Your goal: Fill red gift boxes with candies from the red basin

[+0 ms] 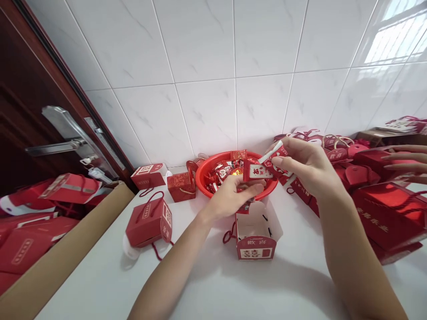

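Observation:
My left hand (235, 195) is closed on small wrapped candies, one red-and-white wrapper (260, 172) showing above the fingers. My right hand (303, 166) pinches red candy packets with white crimped ends (271, 153), close to the left hand. Both hands are over the front of a red plastic basket (201, 175) that holds several wrapped candies (222, 171). Just below them an open red gift box (256, 249) stands with its lid flaps up and its pale inside showing. A red cord (228, 235) loops out at its left side.
Closed red boxes (150, 222) with cords stand on the white table (200, 284) to the left. More red boxes (383, 222) crowd the right, where another person's hand (410, 162) reaches in. A cardboard carton (76, 249) with red boxes is at far left, beside a door handle (56, 146).

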A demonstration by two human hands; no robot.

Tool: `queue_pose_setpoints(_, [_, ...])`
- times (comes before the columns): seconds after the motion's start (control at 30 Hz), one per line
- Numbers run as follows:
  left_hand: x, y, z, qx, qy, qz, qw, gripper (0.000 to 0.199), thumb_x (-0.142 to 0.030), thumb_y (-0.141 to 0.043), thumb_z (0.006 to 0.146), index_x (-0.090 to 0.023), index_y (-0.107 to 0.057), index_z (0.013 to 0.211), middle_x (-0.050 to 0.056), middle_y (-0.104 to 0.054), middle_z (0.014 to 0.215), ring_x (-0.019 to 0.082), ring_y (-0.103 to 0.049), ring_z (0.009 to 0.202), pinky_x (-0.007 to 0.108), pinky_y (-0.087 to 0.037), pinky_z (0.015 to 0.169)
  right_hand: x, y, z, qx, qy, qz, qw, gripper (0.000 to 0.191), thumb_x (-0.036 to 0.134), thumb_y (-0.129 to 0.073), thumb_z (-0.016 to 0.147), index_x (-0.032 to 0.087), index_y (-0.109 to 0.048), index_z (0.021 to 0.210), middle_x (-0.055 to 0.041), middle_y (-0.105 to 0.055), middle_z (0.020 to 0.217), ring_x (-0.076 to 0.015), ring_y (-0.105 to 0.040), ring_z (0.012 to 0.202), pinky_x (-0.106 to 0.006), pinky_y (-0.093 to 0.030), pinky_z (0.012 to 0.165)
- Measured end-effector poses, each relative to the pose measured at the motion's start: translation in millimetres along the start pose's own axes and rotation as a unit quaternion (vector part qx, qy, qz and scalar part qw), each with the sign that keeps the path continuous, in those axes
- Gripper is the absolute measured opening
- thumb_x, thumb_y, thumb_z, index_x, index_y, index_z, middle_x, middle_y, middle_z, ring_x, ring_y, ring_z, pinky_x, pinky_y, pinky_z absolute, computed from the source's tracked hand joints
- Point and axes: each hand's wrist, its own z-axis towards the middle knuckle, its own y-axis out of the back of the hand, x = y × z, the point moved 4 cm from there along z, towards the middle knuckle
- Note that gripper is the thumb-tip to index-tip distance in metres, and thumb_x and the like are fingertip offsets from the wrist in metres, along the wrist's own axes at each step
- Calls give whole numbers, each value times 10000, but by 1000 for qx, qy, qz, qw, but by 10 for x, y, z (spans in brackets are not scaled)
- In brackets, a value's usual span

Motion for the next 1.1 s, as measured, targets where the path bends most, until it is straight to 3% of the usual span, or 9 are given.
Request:
queue_pose_setpoints(0.1, [61,-61,-6,19,-7,44,999,340,-388,-653,901,-187,-708,1170,71,-733,1111,216,-676,940,317,-547,813,119,57,-66,14,7,-48,999,223,421,-725,812,200,-694,828,-25,-648,772,-161,-594,690,-268,-475,585])
queue_pose_setpoints(0.17, [44,-7,-20,7,-41,128,991,289,-359,-623,913,-210,-718,1143,61,-720,1111,217,-656,983,325,-525,864,173,73,-102,39,12,-78,996,209,410,-715,822,203,-688,831,-21,-642,766,-147,-572,661,-258,-453,560])
queue_pose_setpoints(0.27, [-9,127,-71,3,-51,277,960,185,-324,-614,888,-216,-755,941,47,-694,1002,208,-623,914,318,-500,824,211,49,-150,106,7,-124,987,192,399,-672,859,207,-672,849,-10,-625,734,-130,-543,611,-249,-419,525])
queue_pose_setpoints(0.37, [-28,224,-143,56,-15,358,932,178,-333,-622,863,-208,-749,852,34,-647,924,188,-596,838,302,-474,769,191,-41,-189,200,3,-194,960,181,373,-611,903,203,-641,848,7,-593,681,-121,-511,583,-250,-384,518])
queue_pose_setpoints(0.5, [3,288,-201,111,18,397,911,195,-310,-615,869,-236,-767,965,34,-622,969,201,-600,939,302,-446,825,103,-209,-204,295,24,-263,919,181,340,-549,938,197,-611,847,13,-569,679,-120,-465,579,-262,-348,539])
queue_pose_setpoints(0.7, [66,326,-208,146,48,424,893,221,-295,-574,883,-211,-740,1001,43,-623,999,207,-590,944,290,-438,803,45,-378,-159,267,79,-279,919,219,314,-542,937,197,-526,752,1,-538,721,-126,-447,635,-260,-350,589])
queue_pose_setpoints(0.83, [66,353,-223,160,44,416,894,193,-229,-576,846,-208,-718,975,41,-657,1017,210,-599,940,272,-440,765,-45,-521,-179,312,22,-254,915,75,253,-540,910,199,-591,899,12,-606,715,-122,-496,602,-245,-350,563])
queue_pose_setpoints(0.93, [79,392,-239,166,55,420,891,315,-194,-585,807,-218,-724,1088,52,-660,1063,214,-617,940,269,-446,757,-134,-582,-195,342,-23,-281,896,112,272,-548,909,208,-593,990,11,-652,720,-139,-555,607,-246,-355,561])
queue_pose_setpoints(1.1, [67,435,-274,176,80,443,876,426,-221,-602,797,-220,-707,1210,65,-655,1095,207,-628,910,264,-443,743,-143,-456,-204,298,-15,-405,864,79,289,-545,923,224,-587,907,-23,-670,768,-181,-603,687,-265,-347,579])
